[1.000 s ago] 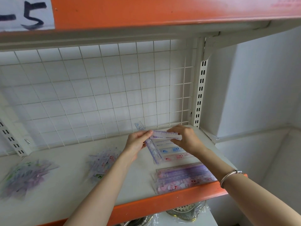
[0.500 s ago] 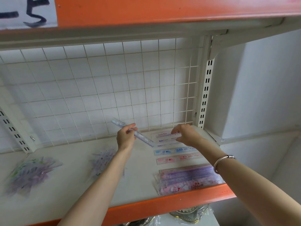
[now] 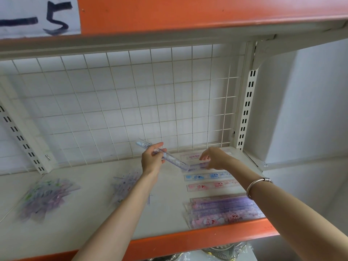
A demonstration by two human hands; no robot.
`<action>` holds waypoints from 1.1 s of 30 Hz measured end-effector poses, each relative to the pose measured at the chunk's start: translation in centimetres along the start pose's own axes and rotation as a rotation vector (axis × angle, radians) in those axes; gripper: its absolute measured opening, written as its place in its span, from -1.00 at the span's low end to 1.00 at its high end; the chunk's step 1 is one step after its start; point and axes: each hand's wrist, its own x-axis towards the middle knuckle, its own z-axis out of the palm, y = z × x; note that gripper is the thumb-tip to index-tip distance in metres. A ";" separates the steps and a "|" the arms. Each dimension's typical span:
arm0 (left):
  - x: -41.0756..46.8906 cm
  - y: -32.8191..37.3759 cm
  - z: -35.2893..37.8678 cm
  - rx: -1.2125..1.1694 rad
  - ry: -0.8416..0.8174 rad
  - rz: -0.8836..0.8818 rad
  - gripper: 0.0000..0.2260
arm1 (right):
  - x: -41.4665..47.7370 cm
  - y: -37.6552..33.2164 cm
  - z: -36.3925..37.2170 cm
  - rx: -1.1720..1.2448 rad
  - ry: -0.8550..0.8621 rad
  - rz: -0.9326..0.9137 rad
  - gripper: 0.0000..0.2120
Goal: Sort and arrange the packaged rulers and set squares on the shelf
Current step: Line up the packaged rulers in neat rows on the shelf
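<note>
My left hand point(image 3: 153, 159) grips a clear packaged ruler point(image 3: 174, 161), held tilted above the shelf point(image 3: 94, 213). My right hand point(image 3: 216, 158) hovers with loose fingers over a purple ruler point(image 3: 197, 165) lying at the back right, apparently touching it. A pink ruler point(image 3: 191, 156) lies behind it. In front lie a blue ruler point(image 3: 206, 176) and a pink ruler point(image 3: 211, 186), side by side. A stack of purple and pink rulers point(image 3: 224, 209) rests near the front edge. Two blurred heaps of packaged set squares lie to the left, one at the far left point(image 3: 44, 198) and one in the middle point(image 3: 126, 185).
A white wire grid point(image 3: 131, 102) backs the shelf, with slotted uprights at the right point(image 3: 245, 110) and left point(image 3: 22, 140). An orange upper shelf beam point(image 3: 188, 12) hangs overhead. The orange front lip point(image 3: 188, 240) edges the shelf. Wrapped items point(image 3: 222, 251) sit below.
My left hand carried one ruler up and to the left, away from the row. My right hand set the purple ruler down at the back right and loosened its fingers.
</note>
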 end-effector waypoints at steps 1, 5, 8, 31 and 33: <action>-0.1 0.0 0.1 -0.009 -0.014 0.003 -0.68 | -0.2 -0.2 -0.1 0.050 0.047 -0.010 -0.64; -0.7 -0.2 0.5 -0.049 -0.062 0.023 -0.65 | -1.3 -2.4 -0.5 0.407 0.210 -0.061 -0.80; -1.4 -0.3 1.1 -0.073 -0.092 0.032 -0.63 | -2.3 -4.1 -0.6 0.479 0.196 -0.111 -0.76; -2.4 -0.1 2.4 0.069 -0.209 0.203 -0.86 | -4.8 -3.2 -1.0 1.388 0.218 0.205 -0.88; -2.4 0.0 2.5 0.075 -0.215 0.194 -0.86 | -4.9 -3.2 -1.0 1.343 0.227 0.201 -0.87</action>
